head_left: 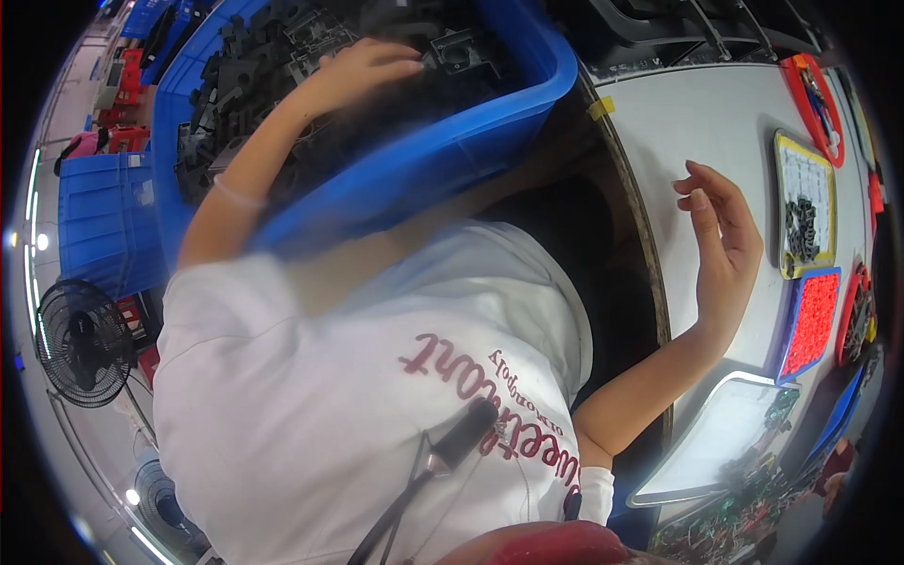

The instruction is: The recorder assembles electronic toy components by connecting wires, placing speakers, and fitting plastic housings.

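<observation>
My left hand (363, 73) reaches into a large blue bin (461, 151), its fingers stretched out just over a heap of black molded plastic parts (240, 99). No part shows in its grasp, though what lies under the palm is hidden. Over the white tabletop (673, 122) on the right, my right hand (720, 231) is raised with the fingers loosely bent and the thumb apart. It holds nothing that I can see.
Along the table's right side are a red-rimmed tray (793, 77), a yellow-rimmed tray (781, 160) with small black parts, many small red pieces (812, 322) in a blue tray, and a pale sheet-like panel (697, 452). Larger black parts (650, 33) stand at the far edge. A fan (83, 341) is at left.
</observation>
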### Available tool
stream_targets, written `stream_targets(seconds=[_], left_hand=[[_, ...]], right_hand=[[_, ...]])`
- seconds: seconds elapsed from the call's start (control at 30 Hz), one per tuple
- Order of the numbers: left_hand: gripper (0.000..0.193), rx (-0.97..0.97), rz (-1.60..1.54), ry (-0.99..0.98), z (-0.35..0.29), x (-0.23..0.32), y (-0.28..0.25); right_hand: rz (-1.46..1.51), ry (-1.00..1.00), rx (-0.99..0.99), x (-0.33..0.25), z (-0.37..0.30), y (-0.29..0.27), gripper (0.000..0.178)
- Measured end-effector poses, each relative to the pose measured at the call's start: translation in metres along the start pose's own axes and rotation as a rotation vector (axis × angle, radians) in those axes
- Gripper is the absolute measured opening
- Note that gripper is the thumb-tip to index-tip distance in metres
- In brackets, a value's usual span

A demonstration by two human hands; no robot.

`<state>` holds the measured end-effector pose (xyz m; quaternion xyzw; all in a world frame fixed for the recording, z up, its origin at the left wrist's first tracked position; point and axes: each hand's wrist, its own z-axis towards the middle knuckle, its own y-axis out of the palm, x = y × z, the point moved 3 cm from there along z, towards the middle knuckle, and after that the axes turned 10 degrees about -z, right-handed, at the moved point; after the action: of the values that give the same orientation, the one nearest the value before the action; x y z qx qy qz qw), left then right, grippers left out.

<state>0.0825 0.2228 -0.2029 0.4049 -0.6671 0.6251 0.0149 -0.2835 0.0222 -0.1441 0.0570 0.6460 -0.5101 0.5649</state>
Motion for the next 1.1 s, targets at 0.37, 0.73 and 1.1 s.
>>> stream_targets(seconds=[0.37, 0.73, 1.1], left_hand=[[0.048, 0.104, 0.132, -0.218, 0.0, -0.082, -0.076], [0.032, 0.344, -0.132, 0.156, -0.071, 0.031, -0.129], [0.023, 0.118, -0.701, 1.325, -0.076, 0.262, 0.108]], right_hand=[[-0.102, 0.062, 0.016, 0.012, -0.016, -0.009, 0.027], [-0.055, 0.002, 0.019, 0.007, -0.027, -0.016, 0.027], [0.412, 0.227, 0.025, 0.012, -0.077, -0.027, 0.039]])
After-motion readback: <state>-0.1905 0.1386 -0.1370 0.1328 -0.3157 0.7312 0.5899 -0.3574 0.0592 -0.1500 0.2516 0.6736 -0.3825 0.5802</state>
